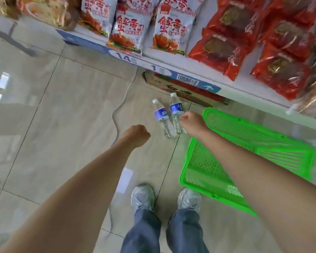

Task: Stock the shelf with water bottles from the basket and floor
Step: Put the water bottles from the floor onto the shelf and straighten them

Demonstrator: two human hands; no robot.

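Both hands (138, 135) above bottles (169, 117) beside basket (244, 136).

Two water bottles, one on the left (162, 118) and one on the right (175, 114). One green basket (274, 143). One cardboard box (186, 91). Three white snack bags with red print (169, 24). Two grey shoes (143, 197). Two bare hands, left (138, 135) and right (192, 123).

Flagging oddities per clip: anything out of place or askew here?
Yes: two bottles lie on their sides on the floor beside the green basket, which sits tipped. Neither hand holds anything.
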